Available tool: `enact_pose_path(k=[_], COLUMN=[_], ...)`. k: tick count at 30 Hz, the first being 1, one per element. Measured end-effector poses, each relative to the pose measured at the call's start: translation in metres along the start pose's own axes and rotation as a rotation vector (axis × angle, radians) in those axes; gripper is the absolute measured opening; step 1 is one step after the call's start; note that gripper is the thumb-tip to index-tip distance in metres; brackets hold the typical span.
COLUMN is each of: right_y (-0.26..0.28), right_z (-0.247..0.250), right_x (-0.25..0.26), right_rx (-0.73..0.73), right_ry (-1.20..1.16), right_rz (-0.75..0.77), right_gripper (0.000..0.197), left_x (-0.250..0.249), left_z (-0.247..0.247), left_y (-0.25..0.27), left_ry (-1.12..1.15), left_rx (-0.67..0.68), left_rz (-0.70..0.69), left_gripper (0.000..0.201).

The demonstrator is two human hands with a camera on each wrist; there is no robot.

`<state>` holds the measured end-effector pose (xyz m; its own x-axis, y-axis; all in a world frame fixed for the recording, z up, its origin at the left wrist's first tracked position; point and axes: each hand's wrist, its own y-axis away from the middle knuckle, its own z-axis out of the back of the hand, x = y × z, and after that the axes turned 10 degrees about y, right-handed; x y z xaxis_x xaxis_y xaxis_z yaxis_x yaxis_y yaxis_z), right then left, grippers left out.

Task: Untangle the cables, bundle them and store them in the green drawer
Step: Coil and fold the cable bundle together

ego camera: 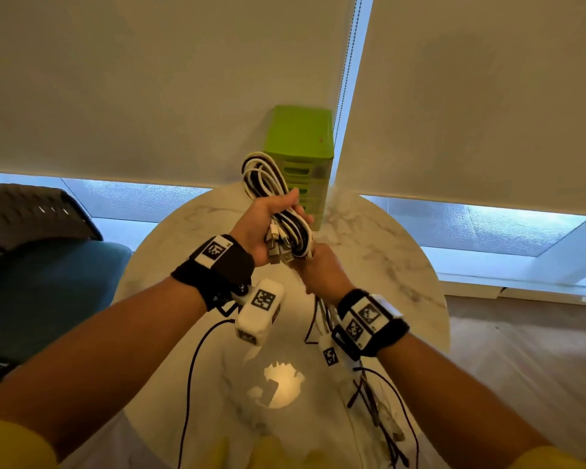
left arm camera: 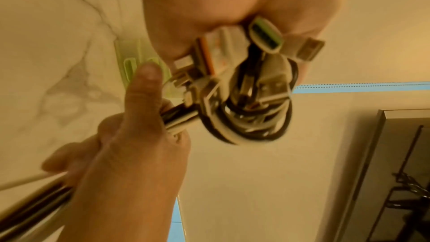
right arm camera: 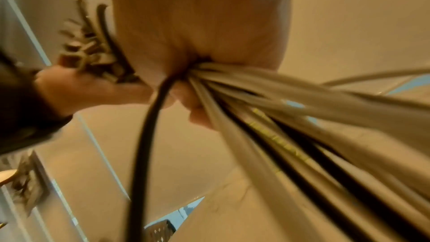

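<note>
A coil of black and white cables (ego camera: 264, 176) stands up in front of the green drawer unit (ego camera: 300, 140). My left hand (ego camera: 268, 218) grips the coil around its middle, and several USB plugs (left arm camera: 251, 62) stick out below the palm. Just beneath it, my right hand (ego camera: 322, 269) holds the same cables where they leave the coil. From that fist the loose strands (right arm camera: 279, 109) run down to the marble table (ego camera: 379, 238), and their tails (ego camera: 372, 397) lie near my right forearm. The drawers all look pushed in.
The round table stands against roller blinds, with a bead chain (ego camera: 348, 59) hanging beside the drawer unit. A dark chair with a teal seat (ego camera: 41, 272) is on the left. Wood floor (ego camera: 521, 360) lies to the right. Black wrist-camera leads (ego camera: 197, 360) hang from both wrists.
</note>
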<state>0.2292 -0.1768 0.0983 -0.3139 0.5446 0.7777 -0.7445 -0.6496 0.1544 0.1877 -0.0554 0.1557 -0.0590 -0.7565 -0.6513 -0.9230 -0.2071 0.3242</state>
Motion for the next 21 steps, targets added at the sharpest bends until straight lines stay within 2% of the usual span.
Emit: enact_pose_path(k=[2, 5, 8, 10, 14, 16, 18, 21], right_y=[0.008, 0.034, 0.057, 0.061, 0.064, 0.062, 0.058, 0.048], right_z=[-0.013, -0.029, -0.029, -0.02, 0.01, 0.024, 0.035, 0.052], right_x=[0.0, -0.015, -0.023, -0.019, -0.007, 0.0, 0.008, 0.016], right_rx=[0.01, 0.185, 0.3, 0.336, 0.275, 0.219, 0.177, 0.105], right_ry=[0.001, 0.021, 0.159, 0.298, 0.502, 0.552, 0.595, 0.626], right_rz=[-0.055, -0.142, -0.123, -0.076, 0.055, 0.132, 0.225, 0.326], right_gripper=[0.025, 0.023, 0.024, 0.023, 0.019, 0.015, 0.015, 0.025], left_x=[-0.001, -0.002, 0.01, 0.023, 0.03, 0.025, 0.018, 0.012], left_z=[0.008, 0.025, 0.037, 0.039, 0.033, 0.033, 0.029, 0.022], left_y=[-0.006, -0.016, -0.014, -0.011, -0.006, -0.01, -0.017, -0.023], left_ry=[0.034, -0.072, -0.247, -0.386, -0.764, -0.93, -1.169, -1.497], left_rx=[-0.072, -0.286, -0.541, -0.612, -0.482, -0.423, -0.354, -0.224], left_rz=[-0.012, -0.065, -0.181, -0.254, -0.368, -0.392, -0.324, -0.118], left_gripper=[0.031, 0.028, 0.014, 0.013, 0.01, 0.021, 0.022, 0.016])
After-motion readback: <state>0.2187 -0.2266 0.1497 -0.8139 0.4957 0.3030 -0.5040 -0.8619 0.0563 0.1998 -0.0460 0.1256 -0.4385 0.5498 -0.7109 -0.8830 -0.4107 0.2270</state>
